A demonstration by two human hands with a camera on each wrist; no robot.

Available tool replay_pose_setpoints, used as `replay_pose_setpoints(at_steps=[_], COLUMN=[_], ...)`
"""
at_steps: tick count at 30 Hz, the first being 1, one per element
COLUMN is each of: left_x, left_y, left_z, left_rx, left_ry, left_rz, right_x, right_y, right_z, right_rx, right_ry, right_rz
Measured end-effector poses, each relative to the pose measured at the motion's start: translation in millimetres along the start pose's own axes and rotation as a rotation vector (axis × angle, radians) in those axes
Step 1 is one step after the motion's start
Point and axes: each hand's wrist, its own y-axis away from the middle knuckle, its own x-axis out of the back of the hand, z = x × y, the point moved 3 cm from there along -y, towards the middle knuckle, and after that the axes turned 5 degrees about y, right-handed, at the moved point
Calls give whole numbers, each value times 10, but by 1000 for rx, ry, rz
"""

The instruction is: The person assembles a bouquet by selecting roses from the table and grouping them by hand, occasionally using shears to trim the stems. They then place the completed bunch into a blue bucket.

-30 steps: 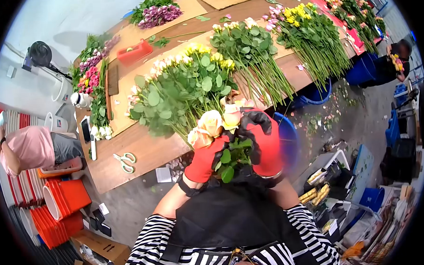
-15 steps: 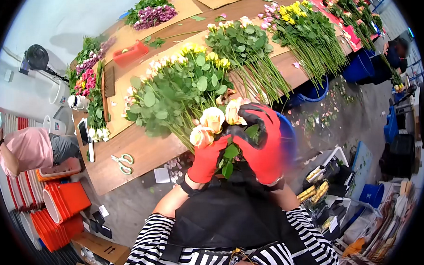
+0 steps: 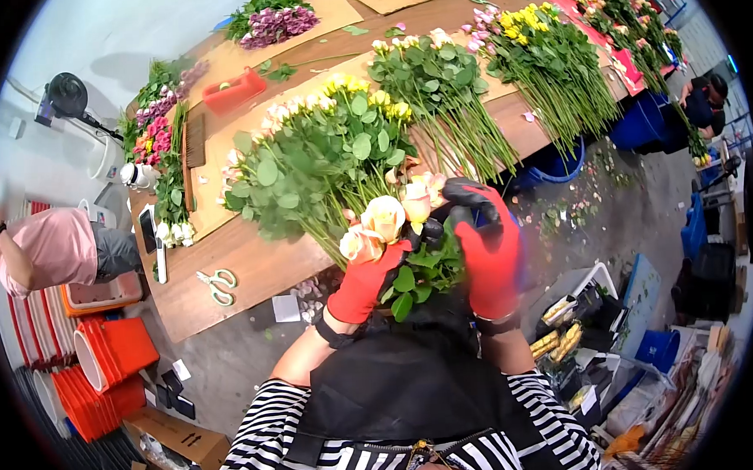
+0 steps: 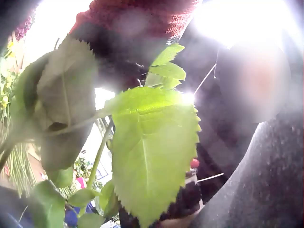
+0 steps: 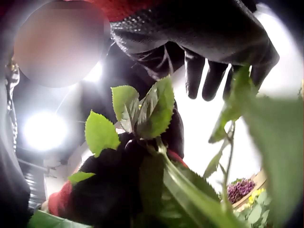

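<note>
- Left hand [image 3: 364,288], red-and-black glove, clenched round the stems of a small rose bunch [image 3: 393,222] — cream and peach heads up, held off the table's near edge, above the floor.
- Right hand [image 3: 488,249], same kind of glove, just right of the bunch; fingers [image 5: 207,78] hanging loosely spread over the leaves [image 5: 142,111] in the right wrist view, gripping nothing visible.
- Grip point on the stems hidden by foliage in the head view; left wrist view mostly one big leaf [image 4: 152,156] and glare, so how firm the hold is: cannot tell.
- Risk: only one hand holding — a stem could slide out and drop to the littered floor [image 3: 585,205].
- Risk: heads packed touching each other; squeezing tighter or brushing with the glove likely bruises petals or snaps a neck.
- Risk: thorns and serrated leaves could snag on glove fabric, dragging a stem out of line when the right hand moves.
- Risk: bunch sits close to the big pile of loose roses [image 3: 323,166] at the near edge of the table [image 3: 252,278]; swinging it could tangle foliage and pull stems off the edge.
- Scissors [image 3: 217,285] near the table's near-left corner, well apart from both hands — reaching over one-handed likely tips the bunch.
</note>
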Motion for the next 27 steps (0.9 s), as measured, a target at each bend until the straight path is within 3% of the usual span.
replay_pose_setpoints(at_steps=[2, 4, 5, 8, 12, 16, 18, 20, 21, 22, 24, 25, 27], left_x=[192, 151, 135, 141, 68, 303, 680, 980, 857, 734, 1042, 909, 786], left_y=[10, 31, 60, 85, 17, 26, -14, 45, 5, -46, -30, -64, -92], left_z=[-411, -435, -403, -308, -99, -13, -7, 4, 200, 406, 161, 307, 390], left_rx=[-481, -749, -770, -649, -226, 113, 192, 185, 136, 83, -5, 21, 84], left_ry=[-698, -1062, -1080, -929, -238, 291, 368, 582, 618, 652, 752, 810, 739], left_rz=[-142, -172, -130, -130, -102, 89, 18, 144, 68, -11, -39, -174, -136], right_x=[-87, -120, -129, -202, -298, -10, 99, 155, 123, 31, -266, -443, -795], right_y=[20, 43, 54, 103, 150, -9, -66, -1, 27, 18, -9, -34, -80], right_z=[-163, -151, -132, 90, 356, 525, 804, 1158, 1405, 1646, 2058, 2186, 2337], right_rx=[35, 10, -3, -275, -486, -333, -315, 325, 384, 234, -61, 33, 179], right_ry=[126, 155, 168, -366, -957, -517, -88, 1155, 1192, 946, 447, 559, 868], right_rz=[-2, 40, 57, 37, -30, -48, -210, -167, -126, -192, -309, -299, -262])
